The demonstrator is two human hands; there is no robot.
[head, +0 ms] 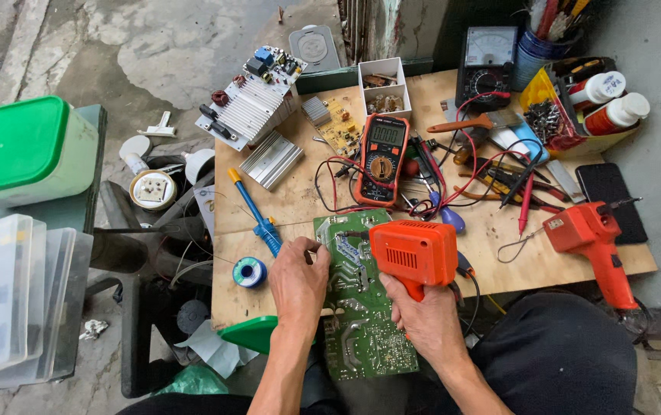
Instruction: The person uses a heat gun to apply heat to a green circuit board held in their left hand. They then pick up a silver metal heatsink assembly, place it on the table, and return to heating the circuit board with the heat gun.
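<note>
The green circuit board (361, 307) lies at the near edge of the plywood table (300, 196), its long axis running from the person toward the far edge; its near end overhangs that edge above the lap. The left hand (298, 280) pinches the board's left margin, fingertips curled closed on it. The right hand (426, 323) is clenched around the grip of an orange soldering gun (413, 252), whose tip points left over the board's upper part; the contact point is hard to make out. Bare plywood remains at the near left corner around a solder spool (250, 272). The multimeter (381, 157) and tangled leads crowd the centre.
</note>
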